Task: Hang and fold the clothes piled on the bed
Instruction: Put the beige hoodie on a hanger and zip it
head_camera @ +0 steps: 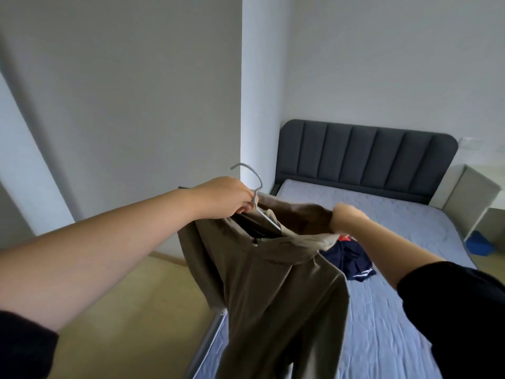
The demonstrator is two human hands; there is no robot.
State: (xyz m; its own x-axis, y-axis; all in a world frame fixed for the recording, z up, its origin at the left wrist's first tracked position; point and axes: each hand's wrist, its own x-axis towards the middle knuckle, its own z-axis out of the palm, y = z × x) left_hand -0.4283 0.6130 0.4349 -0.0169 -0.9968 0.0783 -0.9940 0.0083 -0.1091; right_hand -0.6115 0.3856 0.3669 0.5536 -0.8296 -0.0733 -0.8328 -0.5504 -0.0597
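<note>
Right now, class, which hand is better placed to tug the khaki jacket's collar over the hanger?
The right hand: it grips the khaki jacket at its collar, beside the hanger, so it can probably pull. The left hand is holding the hanger just below its hook.

A gray hanger (255, 199) is held by the left hand (226, 198), just under its hook. One end is tucked inside the neck of a brown coat (273, 283). The coat's collar is gripped by the blurred right hand (347, 218). Dark blue clothes (347, 259) are piled on the bed (388, 310), behind the coat.
</note>
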